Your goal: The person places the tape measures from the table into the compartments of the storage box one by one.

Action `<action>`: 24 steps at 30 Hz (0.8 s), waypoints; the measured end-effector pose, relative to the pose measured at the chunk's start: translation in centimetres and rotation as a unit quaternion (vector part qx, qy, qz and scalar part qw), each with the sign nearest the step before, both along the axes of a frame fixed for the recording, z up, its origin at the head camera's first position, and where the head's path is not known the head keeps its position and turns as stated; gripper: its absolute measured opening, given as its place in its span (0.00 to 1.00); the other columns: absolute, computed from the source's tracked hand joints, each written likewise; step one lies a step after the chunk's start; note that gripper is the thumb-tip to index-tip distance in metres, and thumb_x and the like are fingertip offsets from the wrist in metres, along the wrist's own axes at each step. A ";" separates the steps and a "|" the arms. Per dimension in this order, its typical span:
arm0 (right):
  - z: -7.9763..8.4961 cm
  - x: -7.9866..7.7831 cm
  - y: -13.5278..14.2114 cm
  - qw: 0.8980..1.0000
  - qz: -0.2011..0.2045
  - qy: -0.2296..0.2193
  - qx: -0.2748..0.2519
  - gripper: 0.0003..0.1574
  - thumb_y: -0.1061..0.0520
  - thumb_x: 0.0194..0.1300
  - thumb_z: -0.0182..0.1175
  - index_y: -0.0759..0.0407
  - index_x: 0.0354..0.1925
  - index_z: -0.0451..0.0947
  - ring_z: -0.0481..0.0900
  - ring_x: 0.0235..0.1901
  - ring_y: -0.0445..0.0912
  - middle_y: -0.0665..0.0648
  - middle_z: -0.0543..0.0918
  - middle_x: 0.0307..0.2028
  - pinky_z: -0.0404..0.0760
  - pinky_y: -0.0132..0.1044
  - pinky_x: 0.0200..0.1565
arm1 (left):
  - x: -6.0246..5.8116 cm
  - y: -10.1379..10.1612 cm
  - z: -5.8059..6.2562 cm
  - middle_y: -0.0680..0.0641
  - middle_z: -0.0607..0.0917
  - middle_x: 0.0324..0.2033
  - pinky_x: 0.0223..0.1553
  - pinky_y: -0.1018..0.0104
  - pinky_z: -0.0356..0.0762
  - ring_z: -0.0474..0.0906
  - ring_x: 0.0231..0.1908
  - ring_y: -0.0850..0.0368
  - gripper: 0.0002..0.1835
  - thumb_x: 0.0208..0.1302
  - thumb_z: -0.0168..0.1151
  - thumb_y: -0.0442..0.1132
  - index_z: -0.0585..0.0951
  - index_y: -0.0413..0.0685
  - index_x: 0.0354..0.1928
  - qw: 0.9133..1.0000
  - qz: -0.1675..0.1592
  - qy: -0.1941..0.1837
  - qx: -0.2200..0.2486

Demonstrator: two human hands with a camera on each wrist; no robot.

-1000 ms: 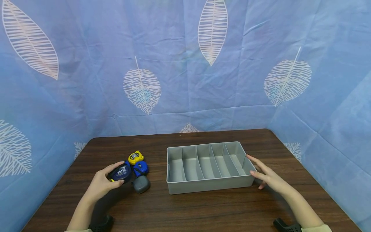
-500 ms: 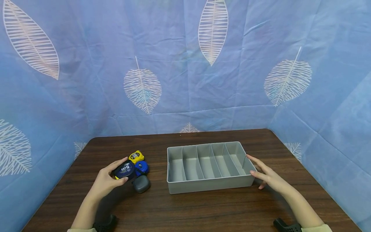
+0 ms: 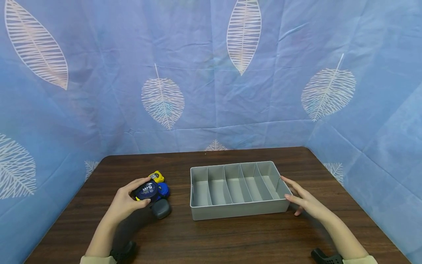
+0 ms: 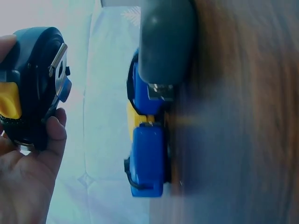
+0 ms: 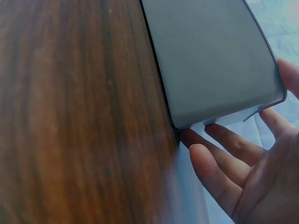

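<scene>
My left hand point(image 3: 123, 203) grips a dark blue and black tape measure point(image 3: 146, 190) with a white "5m" label, thumb on its near side, fingers on its far side. The left wrist view shows this tape measure point(image 4: 35, 88) raised off the table, its yellow button facing the camera. Close by lie a yellow tape measure point(image 3: 158, 176), a blue tape measure point(image 3: 163, 189) and a dark grey rounded tape measure point(image 3: 161, 209). Another blue tape measure point(image 4: 147, 158) shows in the left wrist view. My right hand point(image 3: 306, 201) touches the right end of a grey divided tray point(image 3: 240, 212) with extended fingers.
The tray's several narrow compartments point(image 3: 234, 187) face up, parted by thin upright dividers. Dark wood-grain table point(image 3: 211, 242) runs beneath everything. Blue cloth point(image 3: 197, 91) with white leaf prints hangs behind and at both sides. Black straps point(image 3: 326, 256) circle the wrists.
My left hand has carried the dark blue tape measure rightward and slightly farther back, so it now covers part of the yellow and blue ones. The right hand and tray have stayed put.
</scene>
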State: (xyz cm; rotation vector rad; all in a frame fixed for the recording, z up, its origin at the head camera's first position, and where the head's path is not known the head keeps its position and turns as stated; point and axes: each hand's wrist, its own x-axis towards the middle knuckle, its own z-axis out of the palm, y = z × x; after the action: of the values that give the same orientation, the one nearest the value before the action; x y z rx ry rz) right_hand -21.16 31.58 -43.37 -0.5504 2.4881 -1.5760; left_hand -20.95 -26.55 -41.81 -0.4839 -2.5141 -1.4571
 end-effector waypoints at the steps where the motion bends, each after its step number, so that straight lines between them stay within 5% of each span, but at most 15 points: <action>1: 0.0 0.0 0.0 1.000 0.000 0.000 0.000 0.39 0.57 0.74 0.45 0.53 0.76 0.40 0.57 0.58 0.78 0.74 0.40 0.71 0.80 0.51 0.24 | -0.1 0.2 0.1 0.41 0.72 0.61 0.38 0.66 0.80 0.72 0.53 0.39 0.36 0.50 0.73 0.31 0.73 0.45 0.65 1.000 -0.003 0.002 0.000; 15: -0.1 -0.1 0.0 1.000 -0.001 0.002 -0.002 0.39 0.58 0.74 0.45 0.58 0.75 0.40 0.52 0.59 0.79 0.73 0.38 0.71 0.80 0.50 0.23 | -0.4 1.7 1.0 0.42 0.73 0.61 0.43 0.56 0.79 0.72 0.55 0.40 0.37 0.50 0.74 0.34 0.73 0.46 0.65 1.000 0.004 0.018 -0.021; 24: 0.0 0.1 0.0 1.000 0.005 0.006 -0.004 0.39 0.58 0.74 0.45 0.55 0.76 0.41 0.52 0.59 0.80 0.74 0.37 0.71 0.80 0.50 0.23 | -0.6 2.7 1.3 0.44 0.73 0.61 0.42 0.60 0.79 0.73 0.53 0.41 0.37 0.49 0.73 0.32 0.73 0.50 0.65 1.000 -0.009 0.022 0.001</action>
State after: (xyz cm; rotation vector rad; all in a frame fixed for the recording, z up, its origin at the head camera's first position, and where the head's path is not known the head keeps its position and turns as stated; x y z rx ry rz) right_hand -21.11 31.57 -43.39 -0.5734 2.4852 -1.5836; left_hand -21.52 -23.88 -40.50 -0.5348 -2.4805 -1.4395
